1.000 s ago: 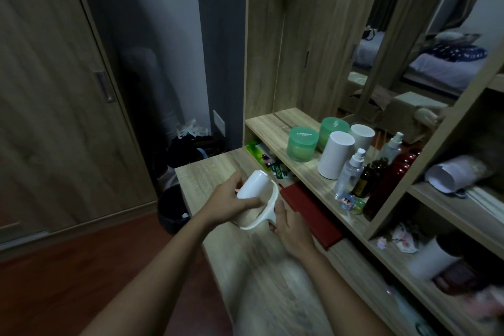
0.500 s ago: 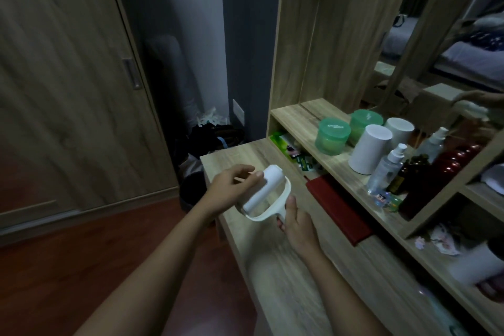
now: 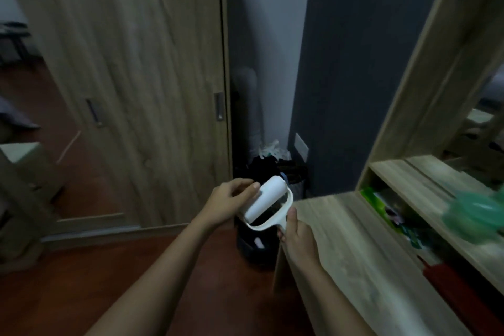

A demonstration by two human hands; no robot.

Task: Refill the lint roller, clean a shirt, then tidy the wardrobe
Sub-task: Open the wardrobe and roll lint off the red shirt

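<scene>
Lint roller [image 3: 266,200] now off desk [image 3: 341,240] — one, left hand [image 3: 229,203], right hand [image 3: 296,237] gripping

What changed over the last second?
The head swung left toward the wardrobe door; both hands carried the lint roller off the desk to above the black bin. Left hand slid from round the roll to its end. Right hand holds the handle as before.
</scene>
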